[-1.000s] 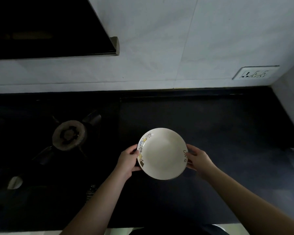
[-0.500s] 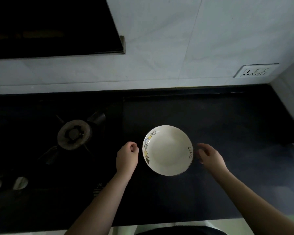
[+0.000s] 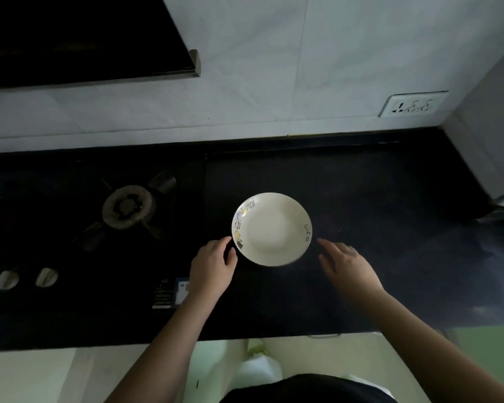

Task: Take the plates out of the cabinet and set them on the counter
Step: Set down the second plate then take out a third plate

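Observation:
A white plate [image 3: 271, 228] with small coloured drawings on its left rim and writing on its right rim lies flat on the black counter [image 3: 376, 213]. My left hand [image 3: 213, 264] hovers just off the plate's lower left edge, fingers loosely curled and holding nothing. My right hand [image 3: 346, 263] is to the plate's lower right, a short gap away, fingers spread and empty. The cabinet is out of view.
A black gas hob with a burner [image 3: 127, 206] and two knobs [image 3: 26, 277] fills the counter's left part. A dark hood [image 3: 79, 39] hangs above it. A wall socket [image 3: 412, 104] sits at the back right. The counter's front edge [image 3: 274, 338] runs below my hands.
Both hands held the plate by its rim a second ago, then let go. The plate now rests on the counter and the hands have drawn back a little.

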Demonstrator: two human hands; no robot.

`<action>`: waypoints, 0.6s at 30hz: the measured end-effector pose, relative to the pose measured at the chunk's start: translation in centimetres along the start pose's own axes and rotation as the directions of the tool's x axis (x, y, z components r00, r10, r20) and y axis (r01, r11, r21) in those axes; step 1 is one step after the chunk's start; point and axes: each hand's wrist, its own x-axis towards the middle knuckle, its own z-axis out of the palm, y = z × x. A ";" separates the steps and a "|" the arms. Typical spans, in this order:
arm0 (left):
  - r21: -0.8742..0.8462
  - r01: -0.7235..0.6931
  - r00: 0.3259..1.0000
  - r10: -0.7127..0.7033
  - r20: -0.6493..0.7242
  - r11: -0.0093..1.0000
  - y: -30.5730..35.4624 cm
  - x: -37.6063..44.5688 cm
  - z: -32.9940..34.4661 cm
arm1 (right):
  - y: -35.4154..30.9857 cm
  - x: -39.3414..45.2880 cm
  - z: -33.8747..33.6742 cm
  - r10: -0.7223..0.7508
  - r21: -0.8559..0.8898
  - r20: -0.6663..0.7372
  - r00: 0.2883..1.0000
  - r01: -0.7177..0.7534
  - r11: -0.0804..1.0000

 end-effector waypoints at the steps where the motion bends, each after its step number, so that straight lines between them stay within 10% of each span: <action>1: 0.037 -0.031 0.999 0.031 -0.008 0.999 0.5 -1.1 0.0 | 0.2 -0.7 -0.1 -0.034 -0.047 -0.013 0.999 0.033 0.998; 18: 0.394 0.025 0.995 -0.060 0.076 0.919 8.6 -22.2 2.6 | 7.0 -14.5 0.4 -0.287 -0.267 -0.059 0.956 0.262 0.927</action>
